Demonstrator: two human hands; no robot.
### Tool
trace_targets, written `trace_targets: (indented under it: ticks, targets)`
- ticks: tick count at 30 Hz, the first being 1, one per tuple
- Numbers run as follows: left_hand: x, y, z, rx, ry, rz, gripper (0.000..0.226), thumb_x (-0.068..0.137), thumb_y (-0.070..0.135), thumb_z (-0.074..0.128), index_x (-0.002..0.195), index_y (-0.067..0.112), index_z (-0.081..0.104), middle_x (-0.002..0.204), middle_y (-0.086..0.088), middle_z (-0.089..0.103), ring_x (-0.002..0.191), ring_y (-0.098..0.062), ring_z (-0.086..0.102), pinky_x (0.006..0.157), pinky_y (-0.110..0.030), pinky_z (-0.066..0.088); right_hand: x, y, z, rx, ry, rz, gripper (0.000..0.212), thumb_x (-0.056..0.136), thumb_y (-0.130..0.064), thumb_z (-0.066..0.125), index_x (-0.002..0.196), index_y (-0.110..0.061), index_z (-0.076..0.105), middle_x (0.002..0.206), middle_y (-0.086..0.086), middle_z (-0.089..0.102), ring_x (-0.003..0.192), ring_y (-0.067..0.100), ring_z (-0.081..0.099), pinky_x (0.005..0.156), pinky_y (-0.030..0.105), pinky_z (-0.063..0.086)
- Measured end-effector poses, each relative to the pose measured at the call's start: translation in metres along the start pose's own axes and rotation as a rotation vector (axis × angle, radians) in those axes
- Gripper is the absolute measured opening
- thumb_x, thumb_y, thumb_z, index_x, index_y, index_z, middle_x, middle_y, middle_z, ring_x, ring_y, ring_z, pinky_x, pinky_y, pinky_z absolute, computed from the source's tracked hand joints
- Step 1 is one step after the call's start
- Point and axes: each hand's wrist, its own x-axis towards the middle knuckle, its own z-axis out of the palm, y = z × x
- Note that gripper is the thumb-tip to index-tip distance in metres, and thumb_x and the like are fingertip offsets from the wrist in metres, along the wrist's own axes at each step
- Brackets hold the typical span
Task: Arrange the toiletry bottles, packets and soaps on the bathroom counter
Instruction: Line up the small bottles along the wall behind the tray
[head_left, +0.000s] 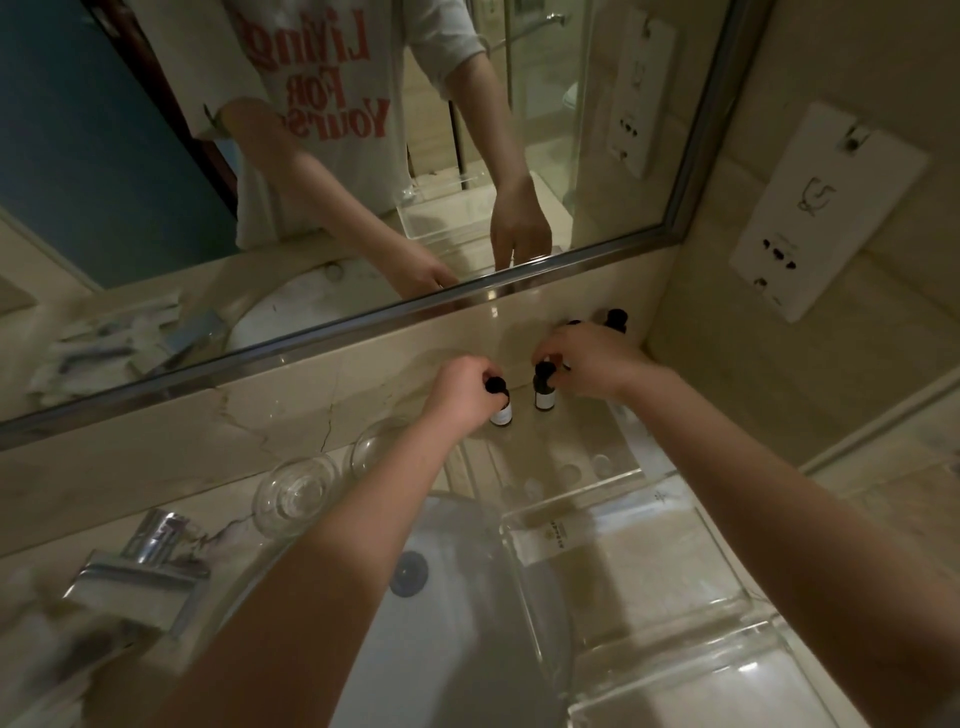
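Both hands stand small toiletry bottles near the counter's back wall.
Left hand (462, 389) grips a white-labelled bottle (502, 411) by its cap. Right hand (587, 364) pinches the cap of a dark bottle (544, 393) just beside it. Both seem to stand in the clear tray (641, 451). A third bottle (616, 317) behind is half hidden, and a packet (540, 540) remains unplaced.

The left bottle (502, 409) and right bottle (543, 391), small, black-capped and pale-labelled, stand upright side by side, just apart, near the back wall (363, 374). The left hand (462, 389) and right hand (587, 364) pinch their caps. Another black-capped bottle (617, 317) stands behind, towards the corner.
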Motion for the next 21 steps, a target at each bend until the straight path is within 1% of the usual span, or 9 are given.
trace_targets:
  ticks: [3, 6, 9, 11, 14, 18, 19, 21]
  targets:
    - [0.009, 0.004, -0.002, 0.019, 0.006, 0.011, 0.022, 0.079, 0.009, 0.068, 0.101, 0.006, 0.068, 0.103, -0.012, 0.068, 0.095, -0.025, 0.062, 0.074, -0.026, 0.046, 0.008, 0.000, -0.004, -0.039, 0.030, 0.012, 0.028, 0.088, -0.020, 0.057, 0.115, -0.020, 0.063, 0.107, 0.004, 0.065, 0.095, 0.023, 0.061, 0.081, 0.042, 0.054]
    - [0.019, 0.008, -0.003, 0.038, 0.006, 0.011, 0.018, 0.079, 0.012, 0.068, 0.096, 0.006, 0.068, 0.099, -0.013, 0.067, 0.091, -0.026, 0.062, 0.068, -0.026, 0.044, 0.017, 0.006, -0.006, -0.042, 0.100, 0.005, 0.020, 0.086, -0.020, 0.058, 0.104, -0.017, 0.066, 0.098, 0.004, 0.066, 0.089, 0.023, 0.062, 0.074, 0.039, 0.054]
    - [0.029, 0.010, -0.001, 0.092, -0.012, 0.029, 0.018, 0.080, 0.014, 0.066, 0.096, 0.006, 0.067, 0.098, -0.014, 0.067, 0.090, -0.028, 0.062, 0.066, -0.025, 0.041, 0.021, 0.008, -0.009, -0.041, 0.138, -0.012, 0.021, 0.085, -0.015, 0.058, 0.104, -0.014, 0.066, 0.099, 0.006, 0.067, 0.088, 0.024, 0.062, 0.076, 0.040, 0.054]
    - [0.034, 0.012, -0.001, 0.125, -0.014, 0.053, 0.019, 0.082, 0.014, 0.064, 0.097, 0.004, 0.068, 0.100, -0.015, 0.067, 0.092, -0.028, 0.062, 0.067, -0.026, 0.042, 0.024, 0.008, -0.009, -0.067, 0.150, -0.026, 0.023, 0.085, -0.014, 0.057, 0.106, -0.016, 0.066, 0.100, 0.005, 0.067, 0.089, 0.024, 0.062, 0.075, 0.038, 0.054]
    - [0.039, 0.014, 0.001, 0.150, 0.000, 0.093, 0.020, 0.084, 0.013, 0.062, 0.099, 0.001, 0.068, 0.103, -0.018, 0.067, 0.095, -0.030, 0.062, 0.076, -0.029, 0.047, 0.028, 0.009, -0.009, -0.075, 0.151, -0.023, 0.023, 0.086, -0.015, 0.056, 0.105, -0.020, 0.067, 0.103, 0.004, 0.067, 0.090, 0.024, 0.062, 0.076, 0.039, 0.054]
    - [0.044, 0.016, 0.005, 0.184, 0.003, 0.117, 0.022, 0.086, 0.012, 0.057, 0.102, 0.001, 0.068, 0.106, -0.018, 0.067, 0.099, -0.031, 0.061, 0.082, -0.033, 0.048, 0.029, 0.010, -0.008, -0.087, 0.174, -0.016, 0.022, 0.086, -0.015, 0.056, 0.104, -0.022, 0.067, 0.103, 0.003, 0.067, 0.089, 0.023, 0.062, 0.075, 0.036, 0.053]
    - [0.045, 0.017, 0.006, 0.184, 0.008, 0.121, 0.022, 0.087, 0.012, 0.056, 0.102, 0.001, 0.068, 0.106, -0.018, 0.067, 0.100, -0.032, 0.061, 0.083, -0.032, 0.048, 0.029, 0.010, -0.008, -0.085, 0.184, -0.015, 0.022, 0.087, -0.015, 0.055, 0.104, -0.022, 0.067, 0.101, 0.003, 0.067, 0.088, 0.023, 0.062, 0.074, 0.036, 0.053]
    - [0.047, 0.017, 0.008, 0.176, 0.019, 0.129, 0.020, 0.086, 0.011, 0.055, 0.096, 0.001, 0.068, 0.101, -0.018, 0.067, 0.097, -0.032, 0.062, 0.079, -0.030, 0.047, 0.028, 0.011, -0.007, -0.079, 0.191, -0.009, 0.021, 0.088, -0.015, 0.054, 0.103, -0.022, 0.067, 0.099, 0.003, 0.067, 0.086, 0.022, 0.061, 0.074, 0.036, 0.054]
